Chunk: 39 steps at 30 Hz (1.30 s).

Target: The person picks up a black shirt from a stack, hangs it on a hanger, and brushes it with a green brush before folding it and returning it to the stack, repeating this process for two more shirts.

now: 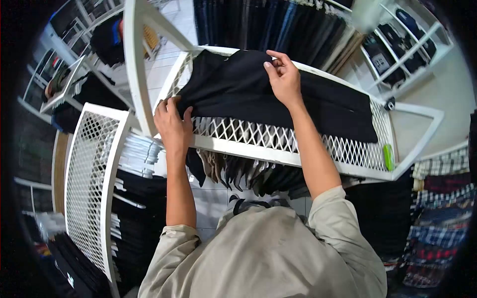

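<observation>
A black garment [233, 82] lies spread lengthwise over a white mesh shelf [248, 135]. At the garment's left end, my left hand [173, 121] rests with its fingers curled over the edge of the cloth and the thumb apart. My right hand [284, 79] is over the upper edge near the middle, its thumb and index finger close together at the cloth; whether fabric is pinched between them is hard to tell. The garment's right part reaches almost to the shelf's right end.
A bright green object [388, 157] lies at the shelf's right end. Dark trousers [248, 25] hang beyond the shelf. A white frame post [138, 69] rises at left, beside another mesh rack [89, 174]. Plaid clothes [439, 233] are at right.
</observation>
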{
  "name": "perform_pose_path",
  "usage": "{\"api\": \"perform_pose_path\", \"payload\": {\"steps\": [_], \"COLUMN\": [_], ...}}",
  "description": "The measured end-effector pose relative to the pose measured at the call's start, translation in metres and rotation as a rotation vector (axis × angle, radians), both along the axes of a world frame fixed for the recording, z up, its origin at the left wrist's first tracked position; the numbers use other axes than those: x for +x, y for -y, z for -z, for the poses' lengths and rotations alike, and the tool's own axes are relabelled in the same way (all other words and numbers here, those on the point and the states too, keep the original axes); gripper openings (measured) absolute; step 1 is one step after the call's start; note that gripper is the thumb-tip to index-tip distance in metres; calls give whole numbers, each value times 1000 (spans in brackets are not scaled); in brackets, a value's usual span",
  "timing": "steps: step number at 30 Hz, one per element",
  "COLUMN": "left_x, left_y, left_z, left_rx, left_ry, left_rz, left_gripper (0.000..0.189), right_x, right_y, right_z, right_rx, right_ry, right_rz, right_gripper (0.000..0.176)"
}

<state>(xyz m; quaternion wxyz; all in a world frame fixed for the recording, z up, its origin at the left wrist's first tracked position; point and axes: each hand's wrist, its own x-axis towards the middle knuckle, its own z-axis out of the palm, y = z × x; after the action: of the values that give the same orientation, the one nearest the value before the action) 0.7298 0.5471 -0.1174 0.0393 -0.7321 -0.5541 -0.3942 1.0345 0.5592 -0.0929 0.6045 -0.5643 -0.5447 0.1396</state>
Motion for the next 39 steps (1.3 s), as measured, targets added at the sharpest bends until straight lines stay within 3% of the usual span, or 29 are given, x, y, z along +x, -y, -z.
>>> {"api": "perform_pose_path", "payload": {"steps": [2, 6, 9, 14, 20, 22, 28, 30, 35, 39], "left_x": [18, 65, 117, 229, 387, 432, 489, 497, 500, 474], "left_y": [14, 43, 77, 123, 166, 172, 186, 188, 182, 172], "left_z": [-15, -33, -43, -39, -21, -13, 0, 4, 6, -33], "left_rx": [-9, 59, -36, -283, -213, -193, -253, -235, -302, -362], "left_ry": [50, 37, 98, 54, -62, -134, -203, -241, -107, 65], "left_rz": [81, 265, 460, 828, 1166, 1148, 1140, 1088, 1152, 1120], "left_gripper": [40, 37, 31, 26, 29, 32, 39, 37, 13, 13], "right_x": [10, 47, 81, 216, 342, 367, 401, 408, 412, 410], "right_y": [7, 12, 33, 76, 125, 126, 126, 122, 114, 110], "right_z": [6, 54, 21, 7, 19, 27, 36, 30, 25, -7], "right_rx": [-140, -381, -394, -594, -651, -656, -690, -738, -873, -830], "right_ry": [7, 360, 284, 320, 464, 621, 600, 631, 609, 632], "right_rz": [115, 243, 279, 320, 478, 535, 488, 364, 371, 299], "right_gripper": [31, 38, 39, 40, 33, 32, 28, 25, 27, 34]}}
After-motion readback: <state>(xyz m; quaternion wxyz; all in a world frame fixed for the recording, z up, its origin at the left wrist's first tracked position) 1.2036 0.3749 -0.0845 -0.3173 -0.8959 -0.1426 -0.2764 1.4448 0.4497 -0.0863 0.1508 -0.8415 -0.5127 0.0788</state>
